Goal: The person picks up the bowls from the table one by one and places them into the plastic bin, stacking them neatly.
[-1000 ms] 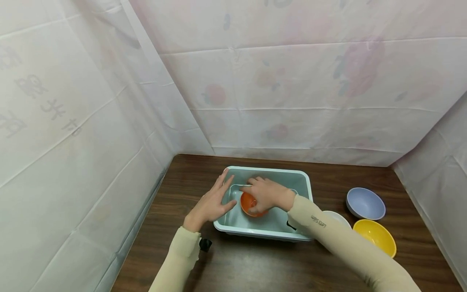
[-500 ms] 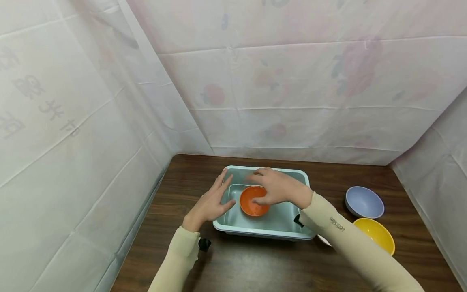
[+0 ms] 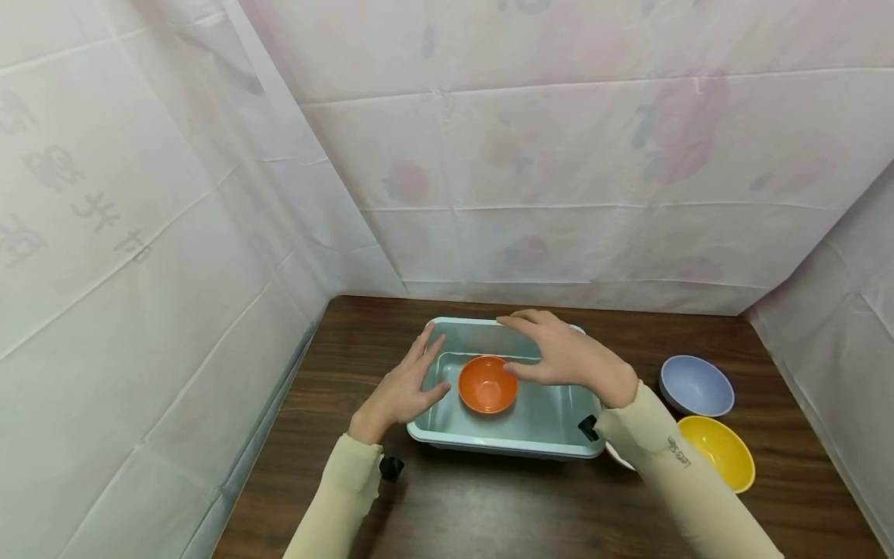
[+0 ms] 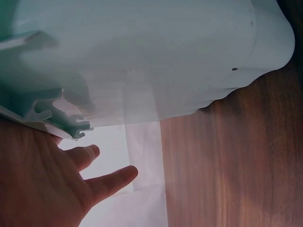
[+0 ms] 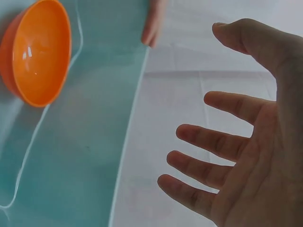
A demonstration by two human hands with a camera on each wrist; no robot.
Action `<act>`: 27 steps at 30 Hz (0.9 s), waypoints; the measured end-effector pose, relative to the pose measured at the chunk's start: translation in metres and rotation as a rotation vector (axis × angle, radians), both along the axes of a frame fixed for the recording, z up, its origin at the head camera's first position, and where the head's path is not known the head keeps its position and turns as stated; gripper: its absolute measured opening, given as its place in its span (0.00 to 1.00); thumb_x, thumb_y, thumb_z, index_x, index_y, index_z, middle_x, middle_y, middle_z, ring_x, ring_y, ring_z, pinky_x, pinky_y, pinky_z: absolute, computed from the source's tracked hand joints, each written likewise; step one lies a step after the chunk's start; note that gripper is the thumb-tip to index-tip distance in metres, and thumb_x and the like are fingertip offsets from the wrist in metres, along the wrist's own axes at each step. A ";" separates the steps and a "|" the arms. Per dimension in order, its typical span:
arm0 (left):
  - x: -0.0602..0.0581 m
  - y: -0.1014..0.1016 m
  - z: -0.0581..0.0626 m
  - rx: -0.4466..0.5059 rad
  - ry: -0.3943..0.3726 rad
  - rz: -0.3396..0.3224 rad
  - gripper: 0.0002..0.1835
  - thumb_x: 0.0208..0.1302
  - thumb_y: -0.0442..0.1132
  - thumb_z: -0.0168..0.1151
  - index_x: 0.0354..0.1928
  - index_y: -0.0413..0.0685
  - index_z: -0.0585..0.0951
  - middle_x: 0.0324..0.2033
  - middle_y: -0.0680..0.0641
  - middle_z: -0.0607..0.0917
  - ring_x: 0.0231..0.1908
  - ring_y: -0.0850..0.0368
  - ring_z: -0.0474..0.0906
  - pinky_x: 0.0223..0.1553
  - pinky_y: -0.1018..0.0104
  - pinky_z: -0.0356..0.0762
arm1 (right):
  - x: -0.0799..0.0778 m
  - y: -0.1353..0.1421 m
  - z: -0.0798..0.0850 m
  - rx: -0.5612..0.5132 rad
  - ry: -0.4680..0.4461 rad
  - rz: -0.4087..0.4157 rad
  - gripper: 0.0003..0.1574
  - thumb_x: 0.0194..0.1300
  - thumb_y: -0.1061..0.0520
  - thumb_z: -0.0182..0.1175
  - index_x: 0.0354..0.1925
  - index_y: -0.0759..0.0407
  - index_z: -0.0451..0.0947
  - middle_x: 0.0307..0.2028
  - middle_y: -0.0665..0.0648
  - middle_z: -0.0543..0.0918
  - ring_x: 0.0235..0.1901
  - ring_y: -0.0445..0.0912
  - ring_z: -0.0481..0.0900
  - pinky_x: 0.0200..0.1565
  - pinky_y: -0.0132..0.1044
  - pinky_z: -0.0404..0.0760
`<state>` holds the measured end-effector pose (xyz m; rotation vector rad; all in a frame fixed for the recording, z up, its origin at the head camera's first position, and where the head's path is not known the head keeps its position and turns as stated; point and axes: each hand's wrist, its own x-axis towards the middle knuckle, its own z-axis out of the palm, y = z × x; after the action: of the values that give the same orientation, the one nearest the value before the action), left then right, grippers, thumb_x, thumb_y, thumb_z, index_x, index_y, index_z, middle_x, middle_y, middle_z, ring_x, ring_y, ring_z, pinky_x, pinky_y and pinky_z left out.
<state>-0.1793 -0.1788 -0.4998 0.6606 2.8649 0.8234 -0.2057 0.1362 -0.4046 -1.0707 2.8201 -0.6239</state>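
The rectangular, pale blue-green plastic tub (image 3: 503, 445) stands on the dark brown wood-grain counter (image 3: 489, 512), with its open side up. The round, glossy orange bowl (image 3: 487, 384) sits inside the tub, upright, left of the middle, with its mouth facing up. To the right of the tub, a white rounded item (image 3: 618, 457) shows only as a narrow edge; its full shape is hidden by the right sleeve. Further right, the round lavender-blue bowl (image 3: 696, 386) stands mouth up on the counter. The deep, glossy yellow bowl (image 3: 719, 454) is just in front of it, also mouth up; contact between these two cannot be confirmed.

The left hand (image 3: 403, 390) is at the left end of the tub, wide, with the fingers spread and the thumb set apart. The left wrist view shows it next to the underside of the tub rim; contact cannot be confirmed. A small black device (image 3: 392, 468) is fitted at the left wrist.

The right hand (image 3: 569, 357) is above the right part of the tub, wide, with the thumb well separated from the fingers. The right wrist view shows it apart from the orange bowl. The cream right sleeve (image 3: 680, 473) crosses in front of the yellow bowl's left side. A white sheet (image 3: 594, 155) with faint pink prints hangs behind the counter.
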 end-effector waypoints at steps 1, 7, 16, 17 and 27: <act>0.000 0.000 0.000 0.001 0.000 -0.001 0.45 0.74 0.60 0.55 0.84 0.56 0.47 0.83 0.56 0.33 0.82 0.46 0.40 0.64 0.35 0.72 | 0.002 0.003 0.001 -0.012 -0.001 -0.013 0.48 0.66 0.34 0.66 0.76 0.49 0.67 0.71 0.62 0.71 0.69 0.60 0.70 0.62 0.61 0.76; 0.000 0.002 0.000 0.005 -0.001 -0.005 0.45 0.74 0.60 0.55 0.84 0.58 0.46 0.83 0.56 0.33 0.82 0.46 0.40 0.65 0.36 0.72 | 0.013 0.027 0.003 -0.067 0.008 -0.084 0.53 0.64 0.33 0.68 0.79 0.47 0.61 0.74 0.61 0.67 0.71 0.60 0.67 0.64 0.63 0.73; 0.000 0.001 0.000 0.012 -0.005 -0.003 0.45 0.74 0.60 0.55 0.84 0.57 0.47 0.83 0.57 0.33 0.82 0.47 0.40 0.66 0.36 0.70 | 0.026 0.063 -0.004 -0.095 0.068 -0.185 0.55 0.63 0.37 0.70 0.79 0.51 0.60 0.75 0.64 0.65 0.72 0.63 0.63 0.65 0.68 0.68; 0.000 0.001 0.000 0.011 -0.005 -0.003 0.45 0.74 0.60 0.55 0.84 0.57 0.47 0.83 0.57 0.33 0.82 0.47 0.40 0.66 0.35 0.70 | 0.028 0.067 -0.005 -0.103 0.078 -0.194 0.54 0.63 0.38 0.70 0.79 0.52 0.61 0.74 0.64 0.65 0.72 0.64 0.63 0.65 0.69 0.68; 0.000 0.001 0.000 0.013 0.002 -0.004 0.45 0.74 0.59 0.55 0.84 0.56 0.47 0.83 0.56 0.33 0.82 0.46 0.40 0.65 0.35 0.71 | 0.047 0.106 -0.019 -0.200 0.198 -0.255 0.57 0.57 0.48 0.76 0.79 0.50 0.60 0.72 0.71 0.66 0.70 0.70 0.62 0.58 0.73 0.66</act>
<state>-0.1791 -0.1779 -0.4998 0.6683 2.8611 0.8422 -0.1591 0.2421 -0.4231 -0.8455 3.1533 -0.8847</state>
